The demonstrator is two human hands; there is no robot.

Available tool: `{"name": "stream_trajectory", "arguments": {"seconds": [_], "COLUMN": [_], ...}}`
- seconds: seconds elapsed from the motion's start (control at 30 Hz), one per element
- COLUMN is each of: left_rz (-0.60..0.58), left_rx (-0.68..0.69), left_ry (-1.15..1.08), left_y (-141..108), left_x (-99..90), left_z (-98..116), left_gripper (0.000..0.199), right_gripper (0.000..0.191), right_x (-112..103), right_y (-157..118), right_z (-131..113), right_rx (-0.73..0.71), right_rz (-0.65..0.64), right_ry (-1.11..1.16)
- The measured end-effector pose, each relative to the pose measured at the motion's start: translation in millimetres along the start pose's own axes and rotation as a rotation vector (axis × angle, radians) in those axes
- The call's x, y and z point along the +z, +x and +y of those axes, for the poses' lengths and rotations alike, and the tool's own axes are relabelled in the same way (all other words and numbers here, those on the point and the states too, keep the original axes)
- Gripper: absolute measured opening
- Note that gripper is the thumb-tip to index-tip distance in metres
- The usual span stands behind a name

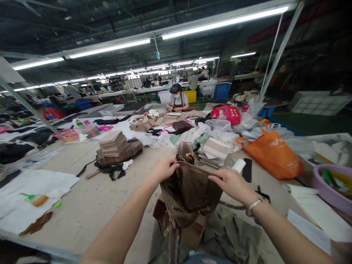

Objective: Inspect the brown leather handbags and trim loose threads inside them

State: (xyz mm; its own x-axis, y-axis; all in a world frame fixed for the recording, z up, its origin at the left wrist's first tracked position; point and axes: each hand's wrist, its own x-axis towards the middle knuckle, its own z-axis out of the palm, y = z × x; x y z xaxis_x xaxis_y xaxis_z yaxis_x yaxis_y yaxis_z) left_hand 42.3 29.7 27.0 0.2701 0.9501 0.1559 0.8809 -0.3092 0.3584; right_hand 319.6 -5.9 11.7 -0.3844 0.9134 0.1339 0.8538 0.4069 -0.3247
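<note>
The left hand (167, 168) pinches one end of the upper rim (195, 168) of a brown bag (192, 194) between thumb and fingers; the right hand (227, 181) pinches the other end, so the edge runs between them. The bag hangs below that grip, close in front of the person, at the near side of the tabletop (90, 201) (where its lower folds end is hard to tell). A strap (173, 242) trails down from it, and green cloth (236, 234) lies bunched just beside it.

To handle the rim well, an even pull from both sides seems best, with the fingertips right at the corners, so the edge stays straight and the soft panel doesn't sag or twist. The strap is best left hanging free of the fingers, and the green cloth clear of the bag's folds.

Beyond the hands, a card stack (216, 148) and a white roll (238, 165) sit near the right hand, with a phone (247, 169) just past them. Brown panels (114, 148) are piled to the left, an orange bag (275, 154) slumps to the right, and a co-worker (178, 99) sits across the tabletop.
</note>
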Motion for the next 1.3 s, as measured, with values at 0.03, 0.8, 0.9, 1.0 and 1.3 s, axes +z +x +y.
{"name": "stream_trajectory", "arguments": {"seconds": [0.03, 0.8, 0.9, 1.0, 1.3], "left_rz": [-0.005, 0.028, 0.03, 0.049, 0.121], "left_rx": [0.013, 0.075, 0.084, 0.077, 0.064], "left_ry": [0.007, 0.097, 0.031, -0.098, -0.17], "left_y": [1, 12, 8, 1, -5], "left_x": [0.9, 12.3, 12.2, 12.9, 17.8], "left_z": [1, 2, -1, -7, -17], "left_gripper": [0.019, 0.018, 0.019, 0.021, 0.007], "right_gripper": [0.037, 0.033, 0.032, 0.033, 0.033], "right_x": [-1, 21, 23, 24, 27], "right_y": [-5, 76, 76, 77, 77], "right_z": [-1, -73, -72, -72, -68], "right_rx": [0.023, 0.116, 0.116, 0.113, 0.067], "right_rz": [-0.007, 0.015, 0.036, 0.053, 0.086], "right_ry": [0.002, -0.183, -0.199, -0.207, -0.186]}}
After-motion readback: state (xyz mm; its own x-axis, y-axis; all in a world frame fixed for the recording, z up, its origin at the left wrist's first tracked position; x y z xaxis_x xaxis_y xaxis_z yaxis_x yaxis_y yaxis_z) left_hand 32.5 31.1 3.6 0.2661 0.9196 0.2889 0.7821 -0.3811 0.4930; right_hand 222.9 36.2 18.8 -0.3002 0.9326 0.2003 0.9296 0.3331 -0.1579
